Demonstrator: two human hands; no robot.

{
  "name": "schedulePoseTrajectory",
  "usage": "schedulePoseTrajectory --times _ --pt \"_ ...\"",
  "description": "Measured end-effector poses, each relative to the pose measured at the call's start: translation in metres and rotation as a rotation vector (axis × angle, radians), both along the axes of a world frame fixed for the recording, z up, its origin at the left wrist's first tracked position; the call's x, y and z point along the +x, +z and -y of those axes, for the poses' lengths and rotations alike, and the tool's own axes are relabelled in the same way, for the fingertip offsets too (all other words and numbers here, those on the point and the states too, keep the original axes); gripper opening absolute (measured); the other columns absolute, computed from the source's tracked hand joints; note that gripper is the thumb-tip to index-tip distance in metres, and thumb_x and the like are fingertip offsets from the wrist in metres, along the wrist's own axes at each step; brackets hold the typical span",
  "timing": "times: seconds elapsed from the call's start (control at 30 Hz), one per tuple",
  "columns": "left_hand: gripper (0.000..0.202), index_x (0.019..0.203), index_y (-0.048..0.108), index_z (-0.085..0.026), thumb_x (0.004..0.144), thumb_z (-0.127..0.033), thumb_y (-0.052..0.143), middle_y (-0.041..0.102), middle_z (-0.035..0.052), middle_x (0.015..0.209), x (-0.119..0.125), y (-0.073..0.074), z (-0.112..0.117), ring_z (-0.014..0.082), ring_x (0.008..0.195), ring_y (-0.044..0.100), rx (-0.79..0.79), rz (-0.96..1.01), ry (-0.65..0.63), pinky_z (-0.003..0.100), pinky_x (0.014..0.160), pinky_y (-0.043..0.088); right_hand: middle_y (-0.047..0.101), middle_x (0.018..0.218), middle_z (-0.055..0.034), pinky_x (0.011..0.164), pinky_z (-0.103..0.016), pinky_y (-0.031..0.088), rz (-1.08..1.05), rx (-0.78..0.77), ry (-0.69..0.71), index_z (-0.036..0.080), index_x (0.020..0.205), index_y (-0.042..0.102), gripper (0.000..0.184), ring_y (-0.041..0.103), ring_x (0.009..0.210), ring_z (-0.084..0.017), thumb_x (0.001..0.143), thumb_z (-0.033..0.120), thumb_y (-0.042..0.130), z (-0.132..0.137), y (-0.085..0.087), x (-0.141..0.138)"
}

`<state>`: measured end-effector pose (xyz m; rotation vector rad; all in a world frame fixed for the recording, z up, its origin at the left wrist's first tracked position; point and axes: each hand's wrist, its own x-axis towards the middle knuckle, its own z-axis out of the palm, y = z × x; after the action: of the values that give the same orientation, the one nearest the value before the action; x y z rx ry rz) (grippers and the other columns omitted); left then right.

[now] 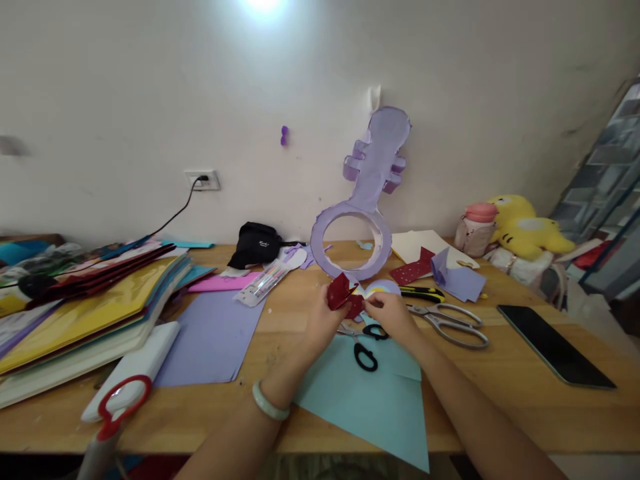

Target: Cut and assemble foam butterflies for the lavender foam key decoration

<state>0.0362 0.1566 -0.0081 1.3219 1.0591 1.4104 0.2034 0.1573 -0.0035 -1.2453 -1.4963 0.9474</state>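
Gripping red paper point(339, 293) from opposite sides, left hand point(323, 319) and right hand point(394, 315) flank it; most sits nearer the left.

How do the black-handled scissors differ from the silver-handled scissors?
The black-handled scissors have dark grips; the silver-handled scissors have bare, metallic-looking ones. The silver pair's handles look larger than the black pair's. The black handles lie over light blue paper, the silver ones on the wooden table. Both have two looped handles.
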Motion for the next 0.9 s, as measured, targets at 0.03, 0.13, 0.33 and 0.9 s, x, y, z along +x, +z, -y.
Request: schedulePoseTrajectory --times 0.03,0.13,0.33,0.9 --pt "0.036 0.098 0.062 -0.017 0.064 -0.016 0.074 0.068 0.0049 0.092 0.0 -0.001 0.0 0.0237 0.088 0.065 -0.002 -0.002 0.001 0.037 0.083 0.05 0.057 0.055 -0.0008 0.06 -0.031 0.038 0.005 0.014 -0.008 0.023 0.051 0.061 0.024 0.051 0.061 -0.019 0.061 0.041 0.075 0.001 0.0 -0.001" --pt "0.037 0.098 0.062 -0.017 0.063 -0.014 0.072 0.068 0.0046 0.091 -0.003 -0.002 -0.005 0.0235 0.088 0.064 -0.024 -0.006 -0.006 0.037 0.083 0.05 0.058 0.055 -0.0011 0.06 -0.031 0.039 -0.009 0.0 0.024 0.024 0.05 0.061 0.025 0.051 0.061 -0.019 0.061 0.042 0.075 0.002 0.002 -0.001" --pt "0.038 0.097 0.065 -0.02 0.061 -0.01 0.071 0.071 0.0035 0.094 -0.018 0.009 -0.013 0.0224 0.088 0.066 -0.071 0.043 -0.219 0.034 0.08 0.052 0.065 0.058 -0.0023 0.059 -0.032 0.048 -0.137 -0.193 0.22 0.019 0.058 0.069 0.04 0.06 0.057 -0.018 0.058 0.059 0.076 0.006 0.015 0.005" --pt "0.033 0.091 0.066 -0.018 0.059 -0.013 0.075 0.07 0.0044 0.089 -0.02 0.013 -0.01 0.0221 0.082 0.066 -0.099 0.011 -0.175 0.035 0.078 0.051 0.067 0.059 -0.0017 0.058 -0.027 0.05 -0.264 -0.344 0.283 0.016 0.062 0.073 0.032 0.059 0.053 -0.012 0.053 0.044 0.087 0.0 0.003 0.004"
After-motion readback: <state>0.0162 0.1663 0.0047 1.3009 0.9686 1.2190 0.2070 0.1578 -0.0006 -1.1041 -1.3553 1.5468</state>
